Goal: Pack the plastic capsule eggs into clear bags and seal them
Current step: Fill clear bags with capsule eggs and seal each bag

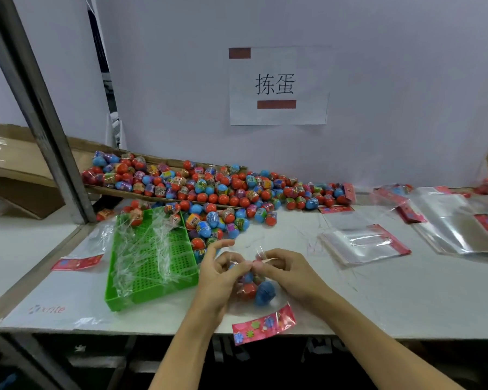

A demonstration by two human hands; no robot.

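Bag [254, 288] of eggs [264, 292] is held upright just right of the green tray [150, 266]; its mouth is pinched between left hand [219, 273] and right hand [285, 270]; its pink flap [264, 323] trails toward the bench [378, 299] edge.

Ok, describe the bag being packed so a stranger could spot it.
Start at the green tray on the table's near side. Just right of it, both hands pinch a clear bag. Unlike the flat empty bags, it bulges with eggs.
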